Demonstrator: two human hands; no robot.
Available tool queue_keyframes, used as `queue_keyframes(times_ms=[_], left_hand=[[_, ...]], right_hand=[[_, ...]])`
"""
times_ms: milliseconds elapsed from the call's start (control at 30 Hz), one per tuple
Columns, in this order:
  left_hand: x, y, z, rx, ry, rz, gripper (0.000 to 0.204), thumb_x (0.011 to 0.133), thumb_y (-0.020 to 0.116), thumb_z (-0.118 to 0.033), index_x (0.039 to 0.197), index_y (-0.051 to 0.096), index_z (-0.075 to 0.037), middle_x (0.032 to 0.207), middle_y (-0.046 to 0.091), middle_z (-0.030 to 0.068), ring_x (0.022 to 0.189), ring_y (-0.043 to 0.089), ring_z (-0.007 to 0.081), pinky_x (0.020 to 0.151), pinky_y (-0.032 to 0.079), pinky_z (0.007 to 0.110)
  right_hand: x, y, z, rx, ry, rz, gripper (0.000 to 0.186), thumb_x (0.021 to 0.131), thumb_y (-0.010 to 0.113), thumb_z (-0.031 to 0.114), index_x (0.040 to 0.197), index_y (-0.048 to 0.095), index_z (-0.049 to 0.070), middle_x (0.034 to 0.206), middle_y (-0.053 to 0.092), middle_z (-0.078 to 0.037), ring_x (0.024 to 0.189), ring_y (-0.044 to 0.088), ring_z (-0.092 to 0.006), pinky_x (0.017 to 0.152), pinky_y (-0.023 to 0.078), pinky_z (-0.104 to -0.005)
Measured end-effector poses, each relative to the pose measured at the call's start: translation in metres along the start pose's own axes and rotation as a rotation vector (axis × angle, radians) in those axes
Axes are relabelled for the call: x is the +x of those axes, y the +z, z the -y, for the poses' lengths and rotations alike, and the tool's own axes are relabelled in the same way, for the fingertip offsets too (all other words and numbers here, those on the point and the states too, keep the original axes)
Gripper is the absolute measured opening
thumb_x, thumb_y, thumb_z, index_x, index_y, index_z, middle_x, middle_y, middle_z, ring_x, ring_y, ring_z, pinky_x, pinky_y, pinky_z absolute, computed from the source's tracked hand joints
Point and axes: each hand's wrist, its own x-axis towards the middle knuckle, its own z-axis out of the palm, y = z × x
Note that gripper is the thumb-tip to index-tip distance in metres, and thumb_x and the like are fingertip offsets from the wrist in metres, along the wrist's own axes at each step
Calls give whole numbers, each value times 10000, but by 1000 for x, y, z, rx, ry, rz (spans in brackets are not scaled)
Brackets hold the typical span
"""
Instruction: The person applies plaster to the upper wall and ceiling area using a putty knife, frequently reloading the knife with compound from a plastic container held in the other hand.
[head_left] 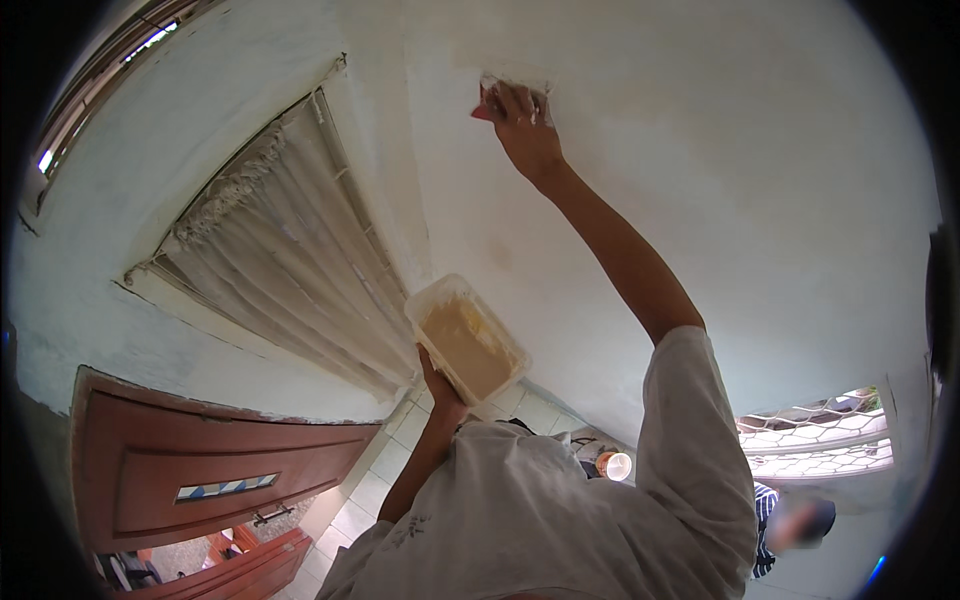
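Note:
My right hand (530, 130) reaches high against the pale wall (720, 190), its fingers bent round a red, flat-edged piece (484, 110). White paste is smeared on the fingers and round the piece's upper edge, so its exact kind is unclear. Lower down, my left hand (440, 384) grips a translucent plastic tub (436, 295) from below at its near left side. Beige, watery-looking paste (465, 348) covers the tub's bottom, with a yellowish streak along one side. The tub is held apart from the wall, above the tiled floor.
A gathered curtain (290, 230) covers an opening on the left. Below it stands a reddish-brown door (230, 450). Light tiles (372, 490) cover the floor, where a bucket (613, 465) stands. A person in a striped top (765, 520) is near the grilled window (815, 440) at right.

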Motion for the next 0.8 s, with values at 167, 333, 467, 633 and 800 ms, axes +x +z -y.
queue_keyframes(times_ms=[167,333,467,633,800], left_hand=[[-16,-8,-16,-10,44,-67,764,965,365,-713,1486,404,-156,1425,506,79,1276,520,271,1043,469,428],[-23,-23,-30,-82,34,-54,703,992,340,-677,1497,382,-189,1409,510,42,1266,528,262,1042,463,452],[-20,-30,-34,-56,59,-3,717,988,339,-685,1501,378,-185,1419,505,44,1275,523,265,1050,459,453],[-18,-31,-32,-61,7,51,743,977,334,-705,1509,373,-188,1441,496,44,1286,520,266,1061,456,456],[-17,-33,-32,-80,-67,27,741,979,353,-696,1487,404,-160,1413,518,66,1253,537,250,1030,477,413]], right_hand=[[-116,47,39,-160,-220,124,432,901,596,212,1304,596,56,1356,559,-101,1241,533,-272,994,491,-540],[-171,15,93,138,-130,473,378,927,573,224,1273,598,73,1212,584,-149,1207,552,-294,941,521,-537],[-90,-23,67,-7,-64,56,400,921,582,203,1298,583,71,1288,568,-116,1215,545,-298,931,523,-533],[6,-27,-14,-8,110,24,486,898,570,127,1383,553,156,1377,531,-48,1248,525,-285,1022,461,-497],[-76,8,15,-77,28,142,489,904,556,167,1390,526,118,1428,498,-58,1276,503,-276,1060,447,-506]])
